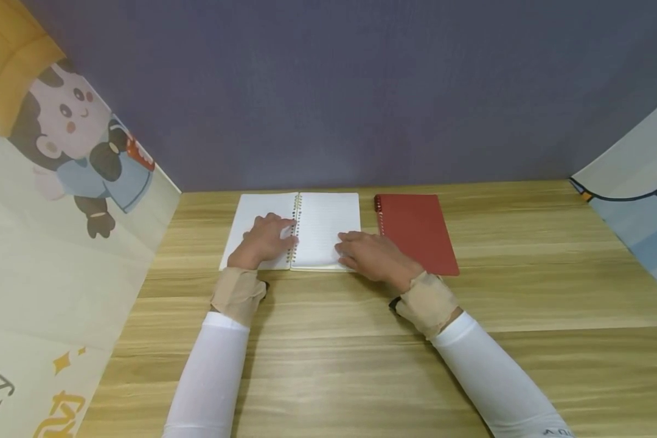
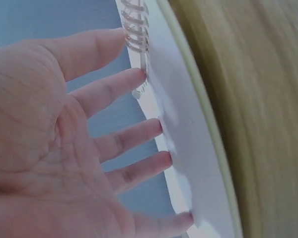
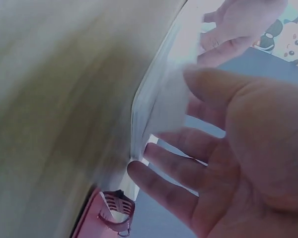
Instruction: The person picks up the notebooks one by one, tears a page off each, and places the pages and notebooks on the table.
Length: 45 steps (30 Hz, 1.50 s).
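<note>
Open notebook (image 1: 323,213) lies on the wood-grain counter (image 1: 317,365), left of a closed red notebook (image 1: 416,225). Left hand (image 1: 265,238): fingers (image 2: 134,172) straight and spread, tips touching paper at the spiral binding (image 1: 297,210), nothing gripped. Right hand (image 1: 378,257) at the far-side page edge; raised leaf (image 3: 171,106) between thumb (image 3: 218,89) and fingers, these extended; pinched or loose, cannot tell.

Head view evenly lit, wrist views hazy, with glare on white pages (image 3: 179,54)
</note>
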Motion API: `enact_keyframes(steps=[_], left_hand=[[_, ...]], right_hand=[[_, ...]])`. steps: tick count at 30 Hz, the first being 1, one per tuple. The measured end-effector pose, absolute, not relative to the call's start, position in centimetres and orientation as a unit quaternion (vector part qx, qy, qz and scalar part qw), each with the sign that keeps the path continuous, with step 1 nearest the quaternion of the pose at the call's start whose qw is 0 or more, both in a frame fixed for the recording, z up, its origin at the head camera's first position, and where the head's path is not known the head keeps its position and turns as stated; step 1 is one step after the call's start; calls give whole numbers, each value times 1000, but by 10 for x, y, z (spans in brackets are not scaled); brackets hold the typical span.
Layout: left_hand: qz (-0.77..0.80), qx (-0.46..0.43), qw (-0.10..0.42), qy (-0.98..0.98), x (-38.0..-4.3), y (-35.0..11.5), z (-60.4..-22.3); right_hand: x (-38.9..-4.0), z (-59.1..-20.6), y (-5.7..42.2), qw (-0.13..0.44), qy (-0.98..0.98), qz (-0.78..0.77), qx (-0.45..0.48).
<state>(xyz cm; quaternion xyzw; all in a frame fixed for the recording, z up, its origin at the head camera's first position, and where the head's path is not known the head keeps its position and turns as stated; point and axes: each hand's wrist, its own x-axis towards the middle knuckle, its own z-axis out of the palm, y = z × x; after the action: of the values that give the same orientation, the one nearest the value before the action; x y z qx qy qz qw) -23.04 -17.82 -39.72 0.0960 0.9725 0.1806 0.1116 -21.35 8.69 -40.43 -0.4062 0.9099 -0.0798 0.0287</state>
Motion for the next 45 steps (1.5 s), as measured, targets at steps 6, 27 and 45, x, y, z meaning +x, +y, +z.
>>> enact_keyframes(steps=[6, 27, 45], left_hand=[[182, 87, 104, 974, -231, -180, -397], [130, 71, 114, 982, -230, -176, -397], [108, 67, 151, 980, -228, -172, -394]], right_hand=[[-217, -407, 82, -5, 914, -107, -392], [-227, -404, 88, -41, 914, -340, -215], [-228, -406, 83, 65, 890, -432, -131]])
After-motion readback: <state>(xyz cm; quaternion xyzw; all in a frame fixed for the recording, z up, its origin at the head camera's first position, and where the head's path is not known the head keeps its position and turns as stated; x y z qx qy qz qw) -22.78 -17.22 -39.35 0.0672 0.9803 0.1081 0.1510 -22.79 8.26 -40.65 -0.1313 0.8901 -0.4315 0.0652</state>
